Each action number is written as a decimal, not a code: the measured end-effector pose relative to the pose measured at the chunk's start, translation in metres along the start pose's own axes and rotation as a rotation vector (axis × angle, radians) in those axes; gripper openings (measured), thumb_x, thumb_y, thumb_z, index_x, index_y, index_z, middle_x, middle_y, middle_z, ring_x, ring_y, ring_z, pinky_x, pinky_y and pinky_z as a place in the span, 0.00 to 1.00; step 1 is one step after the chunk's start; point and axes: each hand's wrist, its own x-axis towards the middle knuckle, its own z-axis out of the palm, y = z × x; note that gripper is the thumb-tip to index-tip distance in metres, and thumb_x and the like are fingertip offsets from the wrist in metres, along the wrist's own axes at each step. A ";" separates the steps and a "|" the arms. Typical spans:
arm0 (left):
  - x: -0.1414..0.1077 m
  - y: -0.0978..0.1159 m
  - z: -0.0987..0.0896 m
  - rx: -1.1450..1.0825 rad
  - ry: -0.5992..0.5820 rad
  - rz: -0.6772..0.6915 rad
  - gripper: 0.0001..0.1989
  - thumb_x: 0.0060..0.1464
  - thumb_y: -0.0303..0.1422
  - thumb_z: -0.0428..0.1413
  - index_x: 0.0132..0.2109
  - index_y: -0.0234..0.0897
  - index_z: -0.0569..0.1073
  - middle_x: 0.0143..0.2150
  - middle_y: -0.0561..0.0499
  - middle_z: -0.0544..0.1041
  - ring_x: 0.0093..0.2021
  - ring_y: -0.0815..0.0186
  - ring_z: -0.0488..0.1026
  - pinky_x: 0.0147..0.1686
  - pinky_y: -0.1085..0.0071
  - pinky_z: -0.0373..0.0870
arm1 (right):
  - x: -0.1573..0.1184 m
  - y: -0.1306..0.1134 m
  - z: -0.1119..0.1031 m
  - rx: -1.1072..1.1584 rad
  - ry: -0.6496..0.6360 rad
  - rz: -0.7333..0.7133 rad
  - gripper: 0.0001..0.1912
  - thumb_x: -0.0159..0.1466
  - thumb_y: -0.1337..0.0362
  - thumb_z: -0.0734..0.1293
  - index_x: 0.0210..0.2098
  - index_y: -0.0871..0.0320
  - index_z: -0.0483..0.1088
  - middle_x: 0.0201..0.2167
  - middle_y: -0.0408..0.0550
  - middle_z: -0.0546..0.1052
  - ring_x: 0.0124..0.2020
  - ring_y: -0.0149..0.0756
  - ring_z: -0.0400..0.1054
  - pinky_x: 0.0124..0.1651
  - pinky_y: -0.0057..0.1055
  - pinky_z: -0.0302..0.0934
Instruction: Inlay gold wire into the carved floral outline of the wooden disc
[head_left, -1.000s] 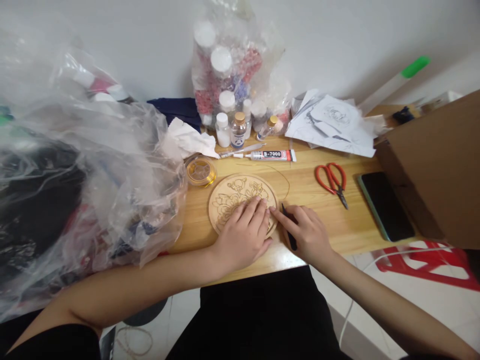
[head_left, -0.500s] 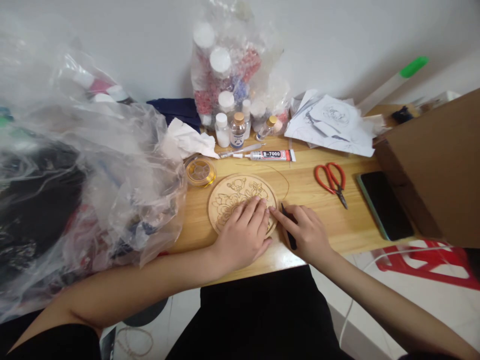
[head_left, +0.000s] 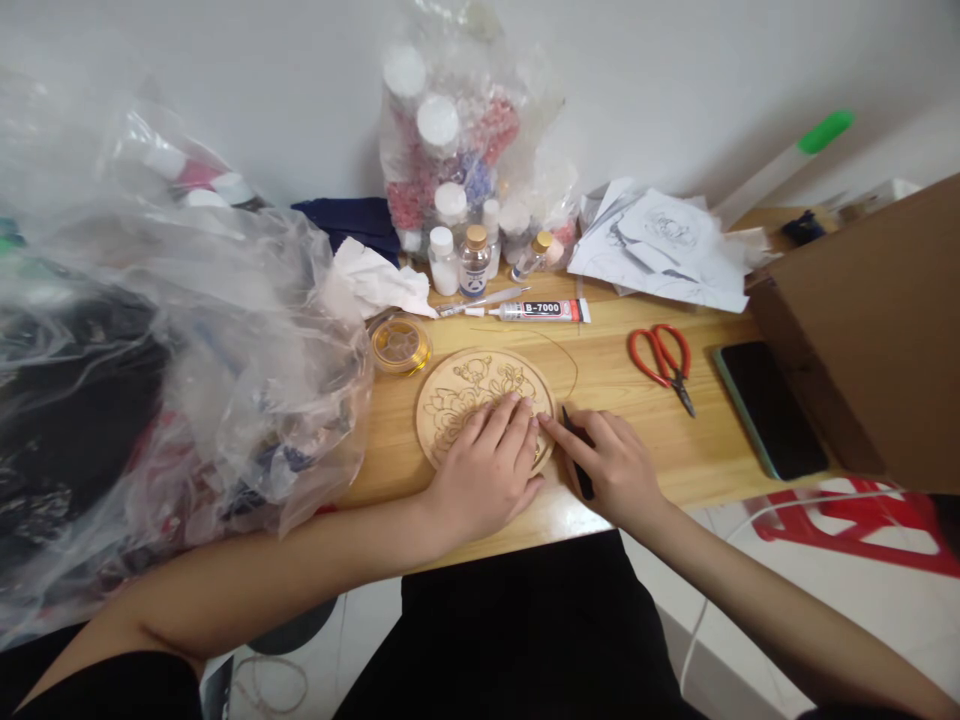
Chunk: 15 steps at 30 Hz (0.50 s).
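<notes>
A round wooden board (head_left: pixel 442 395) with a raised rim lies on the table, bearing a floral design outlined in gold wire. My left hand (head_left: pixel 484 465) rests flat across its lower part, fingers stretched out and covering some of the flowers. At the board's right edge is my right hand (head_left: pixel 611 460), its index fingertip touching the board near the left fingers. The other fingers curl over a slim black pointed tool (head_left: pixel 577 455), whose tip points away from me; its exact kind is partly hidden. A thin loose wire (head_left: pixel 574 365) curves on the table beyond the board.
A spool of gold wire (head_left: pixel 401 343), a glue tube (head_left: pixel 544 310) and red-handled pliers (head_left: pixel 667 365) surround the board. Behind stand small bottles (head_left: pixel 474 265) and bagged beads (head_left: pixel 491 130). Plastic bags (head_left: pixel 277 300) crowd the left; a phone (head_left: pixel 769 410) and cardboard box (head_left: pixel 862 330) sit right.
Both hands, the board and the black tool keep their places. The view has shifted only very slightly.
</notes>
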 end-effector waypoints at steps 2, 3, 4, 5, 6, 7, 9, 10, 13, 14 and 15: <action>0.000 0.000 0.000 -0.002 -0.007 0.002 0.26 0.61 0.42 0.49 0.56 0.22 0.70 0.59 0.35 0.70 0.60 0.48 0.66 0.57 0.56 0.61 | 0.000 0.000 0.000 0.003 0.000 -0.001 0.32 0.62 0.71 0.62 0.65 0.57 0.55 0.36 0.53 0.70 0.36 0.39 0.62 0.35 0.33 0.61; 0.000 0.000 0.000 -0.004 -0.011 0.004 0.26 0.62 0.42 0.49 0.56 0.21 0.70 0.59 0.35 0.70 0.60 0.48 0.66 0.58 0.56 0.61 | 0.000 0.000 0.000 0.004 0.000 -0.002 0.32 0.62 0.71 0.62 0.65 0.57 0.55 0.37 0.53 0.70 0.36 0.39 0.62 0.35 0.33 0.61; 0.000 0.000 0.000 -0.006 -0.014 0.004 0.26 0.62 0.42 0.49 0.56 0.21 0.70 0.59 0.34 0.70 0.60 0.48 0.65 0.58 0.56 0.60 | 0.000 0.000 0.000 0.004 -0.001 -0.002 0.32 0.62 0.71 0.62 0.65 0.57 0.55 0.37 0.54 0.70 0.36 0.39 0.62 0.35 0.33 0.61; 0.000 0.000 -0.001 -0.006 -0.018 0.005 0.27 0.62 0.42 0.49 0.56 0.21 0.70 0.59 0.34 0.70 0.61 0.48 0.65 0.58 0.56 0.60 | 0.000 0.000 0.000 0.005 -0.003 -0.001 0.32 0.62 0.71 0.62 0.65 0.57 0.55 0.37 0.54 0.70 0.36 0.39 0.63 0.35 0.33 0.62; -0.001 0.000 0.000 -0.005 -0.023 0.004 0.27 0.62 0.42 0.49 0.56 0.22 0.69 0.59 0.34 0.70 0.61 0.48 0.65 0.58 0.56 0.60 | 0.000 0.000 0.000 0.005 -0.004 -0.001 0.32 0.62 0.71 0.62 0.65 0.57 0.56 0.37 0.54 0.70 0.37 0.40 0.63 0.35 0.34 0.62; -0.001 0.000 0.000 -0.003 -0.026 0.003 0.27 0.62 0.42 0.48 0.57 0.22 0.69 0.59 0.35 0.70 0.61 0.49 0.65 0.58 0.56 0.60 | 0.000 0.000 0.000 0.004 -0.004 0.000 0.31 0.62 0.71 0.62 0.65 0.57 0.56 0.37 0.54 0.70 0.37 0.40 0.63 0.35 0.34 0.62; -0.001 0.001 0.000 0.005 -0.023 0.005 0.27 0.62 0.42 0.48 0.57 0.22 0.69 0.60 0.35 0.70 0.61 0.49 0.64 0.58 0.57 0.60 | -0.001 0.000 0.000 0.000 0.000 -0.001 0.31 0.62 0.71 0.62 0.65 0.58 0.56 0.37 0.54 0.70 0.37 0.40 0.63 0.35 0.34 0.62; -0.001 0.001 0.000 0.007 -0.020 0.007 0.27 0.62 0.42 0.48 0.56 0.22 0.69 0.59 0.35 0.70 0.61 0.49 0.65 0.58 0.57 0.60 | -0.001 0.000 0.000 -0.002 0.000 -0.005 0.31 0.62 0.71 0.62 0.65 0.58 0.55 0.37 0.54 0.70 0.36 0.40 0.62 0.35 0.34 0.62; -0.001 0.000 0.000 0.006 -0.013 0.010 0.26 0.62 0.42 0.49 0.56 0.21 0.70 0.59 0.35 0.70 0.61 0.48 0.65 0.57 0.56 0.60 | 0.000 0.000 0.000 -0.010 0.005 -0.007 0.32 0.62 0.72 0.62 0.65 0.58 0.55 0.38 0.53 0.70 0.37 0.39 0.62 0.35 0.33 0.61; -0.001 0.000 0.000 0.004 -0.016 0.010 0.26 0.62 0.42 0.49 0.56 0.21 0.70 0.59 0.35 0.70 0.61 0.48 0.65 0.57 0.56 0.61 | 0.000 0.000 0.000 -0.012 0.005 -0.007 0.32 0.62 0.72 0.62 0.65 0.58 0.55 0.38 0.54 0.70 0.37 0.39 0.62 0.36 0.33 0.61; -0.001 0.000 -0.001 0.002 -0.018 0.010 0.26 0.62 0.42 0.49 0.56 0.21 0.69 0.59 0.34 0.70 0.60 0.48 0.65 0.57 0.56 0.61 | 0.000 0.000 0.000 -0.015 0.006 -0.006 0.32 0.62 0.72 0.62 0.65 0.58 0.55 0.38 0.54 0.70 0.37 0.39 0.62 0.36 0.33 0.61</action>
